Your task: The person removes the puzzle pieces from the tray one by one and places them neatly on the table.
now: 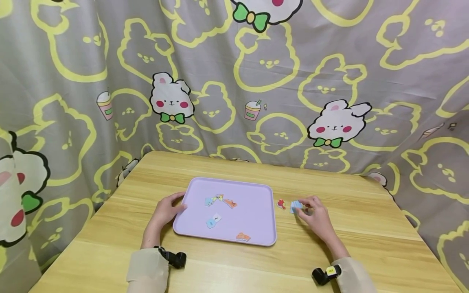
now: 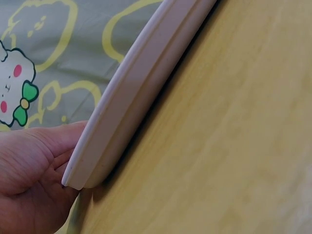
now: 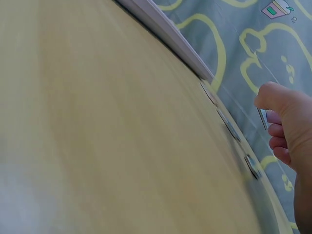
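A lilac rectangular tray lies on the wooden table, several small cutout picture pieces on it. My left hand grips its left edge, the thumb over the rim; the left wrist view shows the tray wall with the hand at its corner. To the right of the tray, my right hand pinches a thin flat piece between thumb and finger, raised over the table. Light blue shows at those fingertips in the head view. Beside it lies a red piece.
On the tray are a blue-and-white piece, an orange piece near the front rim, another orange one and a blue one. A further piece lies under the right hand. A patterned curtain hangs behind the table.
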Demonstrator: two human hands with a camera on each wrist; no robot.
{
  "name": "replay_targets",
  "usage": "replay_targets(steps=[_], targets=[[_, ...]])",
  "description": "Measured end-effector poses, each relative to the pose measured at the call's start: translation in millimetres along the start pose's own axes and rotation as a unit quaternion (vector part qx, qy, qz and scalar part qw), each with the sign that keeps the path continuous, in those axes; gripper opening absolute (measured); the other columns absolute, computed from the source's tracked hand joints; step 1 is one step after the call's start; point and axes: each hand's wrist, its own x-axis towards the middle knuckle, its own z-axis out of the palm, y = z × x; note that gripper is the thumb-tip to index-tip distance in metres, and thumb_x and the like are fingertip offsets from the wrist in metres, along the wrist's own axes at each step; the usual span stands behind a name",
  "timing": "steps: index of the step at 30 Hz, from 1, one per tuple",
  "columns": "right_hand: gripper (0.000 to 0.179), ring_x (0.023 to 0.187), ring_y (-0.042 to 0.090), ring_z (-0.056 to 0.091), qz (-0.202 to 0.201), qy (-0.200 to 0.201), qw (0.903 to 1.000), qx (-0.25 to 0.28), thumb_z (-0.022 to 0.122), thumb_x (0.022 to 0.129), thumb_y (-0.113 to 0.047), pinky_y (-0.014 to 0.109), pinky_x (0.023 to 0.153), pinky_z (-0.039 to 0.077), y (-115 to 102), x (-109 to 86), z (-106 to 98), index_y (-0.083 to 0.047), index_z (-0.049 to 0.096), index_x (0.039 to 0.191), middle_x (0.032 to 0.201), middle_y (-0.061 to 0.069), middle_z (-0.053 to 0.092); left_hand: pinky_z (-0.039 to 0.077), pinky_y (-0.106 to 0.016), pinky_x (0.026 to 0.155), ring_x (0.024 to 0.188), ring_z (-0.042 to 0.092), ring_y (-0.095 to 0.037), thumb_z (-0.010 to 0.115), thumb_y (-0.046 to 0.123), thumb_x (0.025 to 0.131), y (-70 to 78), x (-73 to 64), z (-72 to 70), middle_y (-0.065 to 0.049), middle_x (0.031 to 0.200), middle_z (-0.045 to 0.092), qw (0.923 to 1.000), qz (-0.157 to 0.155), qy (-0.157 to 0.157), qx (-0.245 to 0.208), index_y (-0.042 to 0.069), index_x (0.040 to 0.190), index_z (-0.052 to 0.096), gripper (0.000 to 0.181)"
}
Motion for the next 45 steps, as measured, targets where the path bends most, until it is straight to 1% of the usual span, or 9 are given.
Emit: replay_targets(steps=[4, 11, 17, 23, 28, 32, 40, 42, 45], targets=[[0.026, 0.089, 0.028, 0.062, 0.001, -0.001, 0.9998, -0.019, 0.075, 0.081, -0.002, 0.028, 0.071, 0.058, 4.4, -1.2, -6.6, 0.004, 0.070, 0.106, 0.099, 0.012, 0.061, 0.030, -0.059, 0.117, 0.142, 0.033, -0.046, 0.060, 0.012, 0.096, 0.5, -1.1, -0.9, -0.026, 0.150, 0.042, 1.0000, 0.001, -0.001, -0.001, 0.003, 0.144, 0.047, 0.050], [0.026, 0.090, 0.027, 0.059, -0.004, 0.004, 0.9989, -0.048, 0.076, 0.080, -0.001, 0.029, 0.073, 0.054, 14.9, -3.7, -19.0, 0.003, 0.070, 0.105, 0.098, 0.012, 0.062, 0.029, -0.058, 0.117, 0.143, 0.032, -0.046, 0.060, 0.012, 0.096, 1.7, -0.6, -1.2, -0.026, 0.151, 0.041, 1.0000, 0.000, -0.002, -0.003, 0.003, 0.144, 0.047, 0.051], [0.026, 0.092, 0.031, 0.063, 0.010, -0.008, 0.9978, -0.065, 0.075, 0.081, -0.002, 0.038, 0.076, 0.057, 20.3, -4.9, -27.5, 0.003, 0.070, 0.106, 0.099, 0.013, 0.061, 0.029, -0.059, 0.117, 0.143, 0.032, -0.047, 0.060, 0.013, 0.096, 5.0, -1.1, -1.4, -0.026, 0.151, 0.040, 1.0000, -0.001, -0.002, -0.002, 0.003, 0.144, 0.047, 0.051], [0.025, 0.090, 0.032, 0.063, 0.013, -0.012, 0.9970, -0.075, 0.075, 0.081, -0.003, 0.031, 0.073, 0.057, 27.1, -7.5, -32.5, 0.002, 0.071, 0.105, 0.096, 0.013, 0.060, 0.029, -0.059, 0.117, 0.143, 0.032, -0.047, 0.060, 0.014, 0.096, 4.5, -1.4, -1.8, -0.027, 0.151, 0.040, 1.0000, 0.000, -0.001, 0.003, 0.003, 0.143, 0.047, 0.050], [0.026, 0.090, 0.031, 0.063, 0.009, -0.010, 0.9970, -0.077, 0.075, 0.080, -0.003, 0.032, 0.075, 0.057, 31.0, -8.9, -35.7, 0.003, 0.070, 0.105, 0.096, 0.012, 0.061, 0.028, -0.059, 0.118, 0.143, 0.030, -0.047, 0.060, 0.014, 0.096, 2.2, -0.4, -2.2, -0.026, 0.152, 0.039, 1.0000, -0.003, -0.003, 0.001, 0.003, 0.144, 0.047, 0.051], [0.026, 0.091, 0.032, 0.063, 0.016, -0.015, 0.9967, -0.079, 0.074, 0.081, -0.003, 0.029, 0.075, 0.057, 33.2, -9.4, -38.7, 0.004, 0.070, 0.106, 0.098, 0.013, 0.061, 0.027, -0.059, 0.118, 0.144, 0.030, -0.046, 0.060, 0.014, 0.096, 1.2, 0.3, -1.9, -0.025, 0.152, 0.039, 1.0000, -0.006, -0.004, -0.002, 0.004, 0.145, 0.046, 0.051], [0.026, 0.091, 0.027, 0.061, 0.029, -0.016, 0.9955, -0.088, 0.074, 0.081, -0.004, 0.011, 0.074, 0.047, 40.0, -12.6, -44.6, 0.003, 0.070, 0.106, 0.100, 0.014, 0.063, 0.029, -0.058, 0.118, 0.144, 0.031, -0.045, 0.060, 0.013, 0.096, 1.2, 1.2, -1.3, -0.026, 0.152, 0.040, 1.0000, -0.003, -0.004, 0.000, 0.004, 0.144, 0.046, 0.051], [0.026, 0.090, 0.026, 0.060, 0.030, -0.014, 0.9951, -0.093, 0.074, 0.081, -0.005, 0.013, 0.074, 0.046, 40.8, -13.4, -45.3, 0.003, 0.070, 0.105, 0.099, 0.014, 0.063, 0.029, -0.058, 0.118, 0.143, 0.032, -0.046, 0.060, 0.013, 0.096, 1.2, 1.2, -1.2, -0.026, 0.151, 0.041, 1.0000, -0.003, -0.004, 0.001, 0.003, 0.144, 0.047, 0.051], [0.026, 0.089, 0.026, 0.059, 0.032, -0.020, 0.9948, -0.095, 0.073, 0.081, -0.005, 0.019, 0.072, 0.047, 40.6, -13.8, -46.2, 0.003, 0.070, 0.106, 0.099, 0.014, 0.063, 0.029, -0.058, 0.118, 0.143, 0.032, -0.045, 0.060, 0.013, 0.096, 1.5, 1.1, -1.0, -0.025, 0.151, 0.041, 1.0000, -0.003, -0.004, 0.000, 0.004, 0.144, 0.047, 0.051]])
